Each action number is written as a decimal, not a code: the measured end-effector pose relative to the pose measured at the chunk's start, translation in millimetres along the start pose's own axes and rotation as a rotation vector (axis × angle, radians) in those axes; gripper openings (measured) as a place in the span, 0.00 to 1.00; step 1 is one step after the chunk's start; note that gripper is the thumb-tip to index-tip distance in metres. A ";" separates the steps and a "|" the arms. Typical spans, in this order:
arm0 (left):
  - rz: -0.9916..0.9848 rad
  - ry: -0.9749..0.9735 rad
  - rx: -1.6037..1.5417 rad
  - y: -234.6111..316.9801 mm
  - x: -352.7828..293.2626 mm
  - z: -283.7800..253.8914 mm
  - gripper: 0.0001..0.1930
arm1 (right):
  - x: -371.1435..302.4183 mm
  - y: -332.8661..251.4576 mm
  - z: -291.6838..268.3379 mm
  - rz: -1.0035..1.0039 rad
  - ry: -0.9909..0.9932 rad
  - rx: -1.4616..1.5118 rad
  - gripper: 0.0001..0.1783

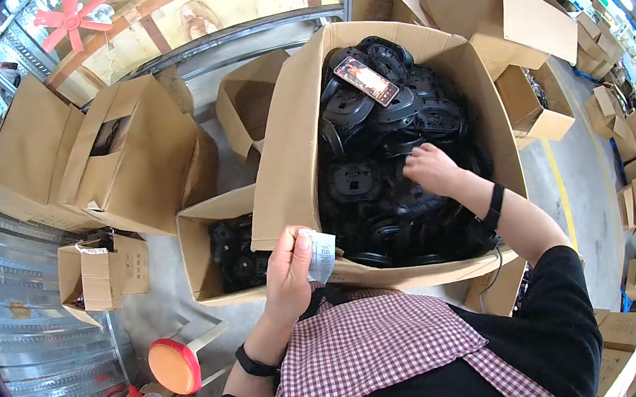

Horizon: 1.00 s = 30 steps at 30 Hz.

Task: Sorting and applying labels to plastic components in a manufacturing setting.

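Note:
In my left hand (288,279) a small printed white label (324,257) is pinched between thumb and fingers, just outside the near left corner of a large open cardboard box (282,151). Dark round plastic parts (354,182) fill this box in a loose heap. Over the heap is my right hand (436,171), fingers curled and closed; whatever it may grip is hidden or too small to make out. A phone with a lit screen (367,81) lies tilted on top of the parts, beyond my right hand.
A smaller box (203,255) of black parts stands against the large box's left side. Taller cartons (139,150) are farther left, with an orange round stool (174,367) nearer me. More cartons (523,19) crowd the right, beside a yellow floor line (560,191).

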<state>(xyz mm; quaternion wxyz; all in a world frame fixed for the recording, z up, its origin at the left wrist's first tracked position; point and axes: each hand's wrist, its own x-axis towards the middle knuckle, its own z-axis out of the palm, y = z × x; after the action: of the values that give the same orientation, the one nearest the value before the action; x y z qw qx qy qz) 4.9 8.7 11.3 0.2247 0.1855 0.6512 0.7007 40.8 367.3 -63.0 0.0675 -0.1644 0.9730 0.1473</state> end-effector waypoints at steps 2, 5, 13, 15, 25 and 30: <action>0.056 -0.010 -0.013 -4.1 0.7 0.7 0.11 | 3.3 3.5 -20.6 0.237 0.179 0.381 0.07; 0.053 -0.027 0.015 -5.8 1.9 1.4 0.09 | 9.0 -10.2 -55.0 0.526 0.169 1.239 0.15; 0.089 -0.037 0.076 3.6 11.0 5.9 0.06 | 10.5 -91.5 -96.6 -0.050 -0.340 2.698 0.18; 0.108 -0.038 0.097 5.7 12.8 6.6 0.05 | 12.0 -97.9 -95.3 -0.090 -0.446 2.680 0.18; 0.178 -0.114 0.214 14.6 21.8 7.4 0.07 | 11.9 -112.8 -74.8 -0.298 -0.736 2.635 0.26; 0.231 -0.062 0.326 18.6 22.3 10.8 0.12 | 10.6 -114.3 -69.9 -0.228 -0.753 2.617 0.29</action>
<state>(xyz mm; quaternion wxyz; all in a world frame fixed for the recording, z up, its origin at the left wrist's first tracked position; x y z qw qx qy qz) -9.0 29.1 29.9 0.1297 0.3145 0.7231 0.6012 64.0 239.4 -28.9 0.4424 -0.0098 0.3041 -0.8436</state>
